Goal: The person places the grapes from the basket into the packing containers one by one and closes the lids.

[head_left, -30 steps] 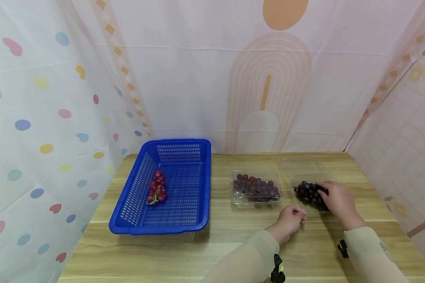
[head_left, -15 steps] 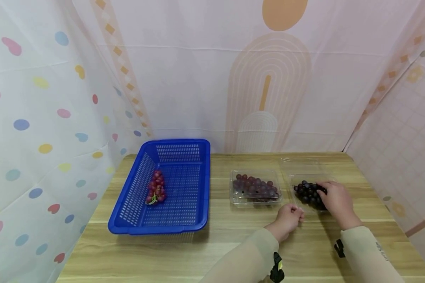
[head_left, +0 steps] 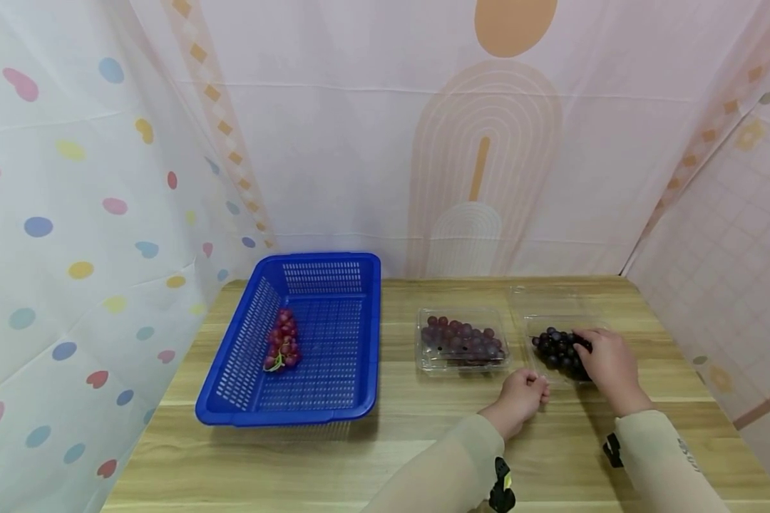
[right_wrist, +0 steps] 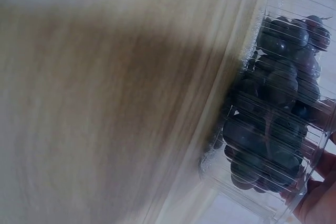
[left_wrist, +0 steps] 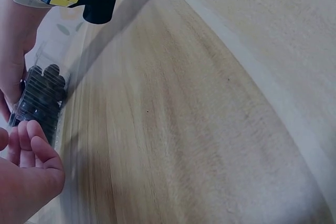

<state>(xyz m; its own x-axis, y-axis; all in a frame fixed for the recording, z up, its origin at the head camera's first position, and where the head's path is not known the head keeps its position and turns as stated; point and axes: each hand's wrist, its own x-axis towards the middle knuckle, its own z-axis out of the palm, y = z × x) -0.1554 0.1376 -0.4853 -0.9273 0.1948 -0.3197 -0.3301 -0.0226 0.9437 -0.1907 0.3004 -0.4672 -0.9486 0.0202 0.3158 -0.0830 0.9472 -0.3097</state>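
Observation:
A bunch of black grapes (head_left: 560, 350) lies in an opened clear plastic box (right_wrist: 210, 169) at the table's right side. My right hand (head_left: 612, 367) reaches in from above, thumb and fingers curled on the right end of the bunch; its fingertips are partly hidden among the grapes. My left hand (head_left: 521, 400) rests near the box's front left corner. Its fingers are loosely curled, and in the left wrist view the left hand (left_wrist: 31, 174) shows nothing held between thumb and fingers. Through the ribbed side wall, the right wrist view shows the black grapes (right_wrist: 281, 87).
A closed clear box (head_left: 463, 340) of dark red grapes stands left of the opened one. Farther left is a blue plastic basket (head_left: 289, 417) with a bunch of red grapes (head_left: 284, 342) inside. The clear lid (head_left: 548, 301) lies folded back behind. Patterned cloth (head_left: 334, 164) hangs behind the table.
Almost nothing differs. The whole head view has shifted slightly; both hands keep their places by the opened box, and the black grapes stay in it.

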